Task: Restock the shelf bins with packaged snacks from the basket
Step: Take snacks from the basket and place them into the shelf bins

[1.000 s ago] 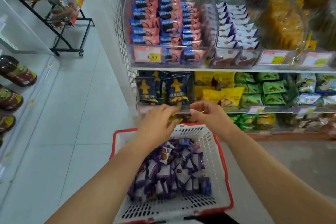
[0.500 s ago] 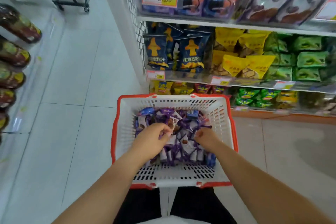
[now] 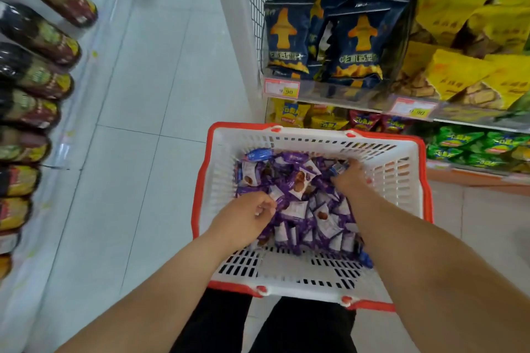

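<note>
A: Snacks?
B: Pile of small purple-and-white wrapped snack packets [image 3: 298, 203], heaped inside the white plastic slotted basket with the red rim [image 3: 401, 180], mostly toward its far half. A few blue packets [image 3: 259, 154] lie at the pile's far edge.
A: Left hand?
B: Left hand [image 3: 243, 218] is in the basket at the pile's near-left edge, fingers curled, fingertips pinching a purple packet.
A: Right hand?
B: Right hand [image 3: 348, 178] is deeper in, on the pile's far-right part, fingers bent down among the packets next to a blue one. Can't tell if it holds anything.
A: Around?
B: Basket sits on a white tiled floor [image 3: 143, 123], just before the shelf [image 3: 329, 100]. Shelf bins hold dark blue bags [image 3: 358, 49] and yellow bags [image 3: 459, 71], green bags [image 3: 473, 146] lower down. Dark bottles [image 3: 37, 74] line the left side.
</note>
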A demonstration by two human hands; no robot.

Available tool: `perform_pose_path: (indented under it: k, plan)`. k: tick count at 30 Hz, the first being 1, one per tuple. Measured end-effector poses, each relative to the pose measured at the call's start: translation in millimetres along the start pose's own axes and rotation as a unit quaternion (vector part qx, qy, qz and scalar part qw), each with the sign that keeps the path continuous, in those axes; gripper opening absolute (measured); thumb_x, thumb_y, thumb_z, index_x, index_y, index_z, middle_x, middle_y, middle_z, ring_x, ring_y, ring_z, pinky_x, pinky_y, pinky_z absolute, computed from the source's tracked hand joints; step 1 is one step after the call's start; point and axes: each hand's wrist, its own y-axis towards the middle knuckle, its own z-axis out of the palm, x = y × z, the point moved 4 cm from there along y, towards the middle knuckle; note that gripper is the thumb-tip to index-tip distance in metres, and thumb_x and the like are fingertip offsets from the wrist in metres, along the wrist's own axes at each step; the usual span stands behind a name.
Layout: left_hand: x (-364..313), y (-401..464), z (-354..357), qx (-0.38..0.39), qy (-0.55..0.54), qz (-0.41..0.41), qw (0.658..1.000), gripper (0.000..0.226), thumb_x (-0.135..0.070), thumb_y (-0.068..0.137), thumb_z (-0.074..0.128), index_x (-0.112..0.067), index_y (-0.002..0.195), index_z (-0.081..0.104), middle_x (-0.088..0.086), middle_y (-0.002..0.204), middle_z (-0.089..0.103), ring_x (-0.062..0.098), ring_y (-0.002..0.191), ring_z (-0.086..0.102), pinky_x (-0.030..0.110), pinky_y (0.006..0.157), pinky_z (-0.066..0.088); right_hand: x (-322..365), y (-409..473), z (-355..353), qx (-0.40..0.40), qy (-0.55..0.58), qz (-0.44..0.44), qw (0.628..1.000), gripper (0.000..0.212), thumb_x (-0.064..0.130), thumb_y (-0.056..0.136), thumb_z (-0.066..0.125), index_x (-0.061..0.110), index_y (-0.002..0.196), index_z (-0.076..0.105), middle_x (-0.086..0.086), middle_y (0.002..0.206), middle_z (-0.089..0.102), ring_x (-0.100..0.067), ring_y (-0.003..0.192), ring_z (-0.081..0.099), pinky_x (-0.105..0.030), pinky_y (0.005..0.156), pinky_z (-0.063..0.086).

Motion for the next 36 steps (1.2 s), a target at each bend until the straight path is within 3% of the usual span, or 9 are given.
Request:
perform_pose_path:
  k: [6,11,15,19,22,27,30,33,36]
  plan:
    - [4,0,5,0.010,-0.030,-0.014,0.999,0.018,-0.030,0.100,0.051,-0.030,0.114,0.062,-0.022,0.102,0.058,0.002,0.101,0.057,0.023,0.091,0.045,-19,7,5,0.004,-0.223,-0.038,0.974,0.086,0.057,0.078,0.071,0.015,0.144,0.034,-0.019,0.144,0.040,-0.040,0.125,0.047,-0.047,0.101,0.046]
    - [3,0,5,0.000,-0.047,-0.021,0.999,0.015,-0.032,0.100,0.051,-0.032,0.111,0.062,-0.024,0.106,0.060,-0.001,0.100,0.056,0.023,0.090,0.046,-14,-30,2,0.039,0.002,-0.076,0.996,0.055,0.026,0.084,0.076,0.003,0.125,0.048,-0.013,0.105,0.056,-0.031,0.091,0.057,-0.040,0.072,0.048]
    - [-15,0,-5,-0.026,-0.081,-0.011,0.996,0.016,-0.032,0.099,0.053,-0.036,0.115,0.056,-0.020,0.116,0.058,-0.001,0.105,0.055,0.020,0.090,0.046,9,-94,-21,0.036,0.194,-0.158,0.968,0.037,0.026,0.086,0.073,0.019,0.116,0.052,-0.002,0.109,0.060,-0.023,0.094,0.058,-0.036,0.077,0.047]
    - [-56,-3,-32,-0.088,-0.198,0.001,0.976,0.042,-0.041,0.095,0.057,-0.033,0.135,0.047,-0.012,0.137,0.047,0.005,0.119,0.052,0.029,0.102,0.045,45,-167,-43,0.225,0.395,-0.216,0.864,0.028,0.020,0.086,0.073,0.019,0.110,0.059,-0.006,0.102,0.064,-0.027,0.092,0.058,-0.034,0.077,0.046]
    - [-94,-9,-45,-0.002,-0.374,0.014,0.927,0.055,-0.064,0.089,0.032,-0.034,0.127,0.058,-0.014,0.135,0.058,0.005,0.128,0.051,0.032,0.108,0.038,63,-202,-55,0.411,0.462,-0.231,0.751,0.072,0.033,0.073,0.083,0.002,0.129,0.050,-0.014,0.102,0.059,-0.027,0.085,0.053,-0.033,0.077,0.045]
    - [-132,-28,-56,0.084,-0.416,0.039,0.905,0.049,-0.057,0.087,0.040,-0.031,0.117,0.069,-0.002,0.126,0.067,0.014,0.121,0.060,0.039,0.110,0.041,79,-241,-73,0.544,0.459,-0.204,0.672,0.058,0.032,0.072,0.085,0.009,0.117,0.057,-0.004,0.091,0.063,-0.011,0.076,0.057,-0.020,0.063,0.046]
    - [-147,-43,-76,0.048,-0.338,0.080,0.937,0.045,-0.056,0.089,0.043,-0.029,0.118,0.065,-0.007,0.112,0.071,0.010,0.109,0.065,0.035,0.098,0.050,81,-254,-88,0.488,0.421,-0.205,0.737,0.039,0.022,0.081,0.075,0.011,0.114,0.058,-0.001,0.096,0.069,-0.011,0.080,0.064,-0.023,0.071,0.046]
    - [-155,-49,-104,-0.042,-0.226,0.127,0.965,0.022,-0.051,0.091,0.056,-0.032,0.102,0.059,-0.006,0.094,0.065,0.016,0.093,0.063,0.042,0.089,0.055,79,-255,-119,0.273,0.371,-0.221,0.860,0.013,0.024,0.099,0.055,0.017,0.105,0.064,-0.002,0.099,0.070,-0.010,0.080,0.065,-0.023,0.070,0.048]
    - [-172,-55,-120,-0.058,-0.118,0.150,0.980,0.017,-0.026,0.093,0.066,-0.036,0.104,0.057,-0.010,0.102,0.065,0.015,0.095,0.065,0.035,0.086,0.054,89,-271,-153,0.178,0.338,-0.305,0.872,0.033,0.048,0.095,0.047,0.027,0.099,0.072,0.005,0.098,0.073,-0.009,0.087,0.067,-0.024,0.069,0.052]
